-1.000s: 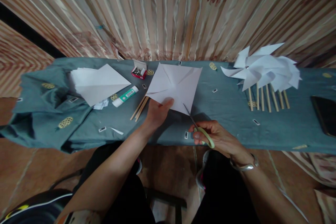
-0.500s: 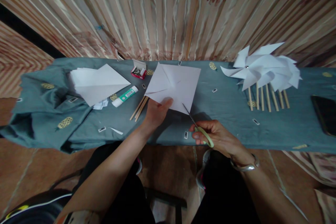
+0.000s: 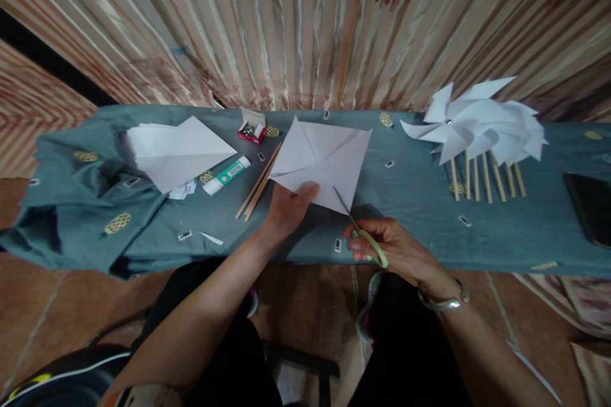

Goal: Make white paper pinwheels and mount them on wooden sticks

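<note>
A square white sheet of paper [image 3: 329, 168], slit from several corners toward its middle, is held above the cloth. My left hand [image 3: 289, 208] grips its near edge, thumb on top and fingers underneath. My right hand [image 3: 386, 245] is closed round the green handles of a pair of scissors [image 3: 370, 248]. The blades reach over the paper's near right corner, pointing toward its centre. Thin wooden sticks [image 3: 260, 187] lie just left of the paper.
Left on the blue-green cloth [image 3: 286, 253] are stacked white papers [image 3: 186, 152], a glue stick [image 3: 227, 175] and a red box of small metal pieces [image 3: 251, 130]. Right are white paper pinwheels [image 3: 487, 124] on sticks and a dark phone [image 3: 589, 206]. A curtain [image 3: 305, 32] hangs behind.
The paper has shifted slightly right and toward me with my left hand, and its far right slit shows wider. The scissors and my right hand have barely moved.
</note>
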The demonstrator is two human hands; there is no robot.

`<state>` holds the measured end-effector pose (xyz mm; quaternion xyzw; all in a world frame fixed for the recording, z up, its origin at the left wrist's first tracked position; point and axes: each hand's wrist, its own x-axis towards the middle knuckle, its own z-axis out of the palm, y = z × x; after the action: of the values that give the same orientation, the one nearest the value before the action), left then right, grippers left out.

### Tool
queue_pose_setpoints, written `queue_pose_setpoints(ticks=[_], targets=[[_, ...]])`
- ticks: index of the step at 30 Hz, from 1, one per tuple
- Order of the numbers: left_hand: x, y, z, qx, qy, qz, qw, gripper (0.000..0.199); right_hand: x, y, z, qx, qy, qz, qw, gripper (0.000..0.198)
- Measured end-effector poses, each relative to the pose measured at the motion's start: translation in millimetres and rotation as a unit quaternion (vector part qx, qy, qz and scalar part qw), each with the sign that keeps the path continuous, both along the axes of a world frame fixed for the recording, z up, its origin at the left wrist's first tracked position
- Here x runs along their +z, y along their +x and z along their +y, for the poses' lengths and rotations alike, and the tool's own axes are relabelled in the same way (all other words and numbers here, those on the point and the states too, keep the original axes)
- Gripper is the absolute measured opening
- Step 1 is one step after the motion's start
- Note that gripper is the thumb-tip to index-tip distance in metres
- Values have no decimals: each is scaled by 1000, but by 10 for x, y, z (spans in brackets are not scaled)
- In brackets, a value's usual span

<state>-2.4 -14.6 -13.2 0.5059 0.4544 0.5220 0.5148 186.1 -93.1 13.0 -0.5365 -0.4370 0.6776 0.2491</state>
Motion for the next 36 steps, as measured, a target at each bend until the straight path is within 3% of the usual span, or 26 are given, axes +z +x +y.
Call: queue_pose_setpoints(ticks=[22, 36], targets=[[-48, 9, -31, -4, -15, 8, 1000, 28, 24, -18, -2, -9, 13, -8, 1000, 44], [-4, 8, -49, -11, -16, -2, 1000, 28, -8, -3, 15, -19, -13, -8, 1000, 45]])
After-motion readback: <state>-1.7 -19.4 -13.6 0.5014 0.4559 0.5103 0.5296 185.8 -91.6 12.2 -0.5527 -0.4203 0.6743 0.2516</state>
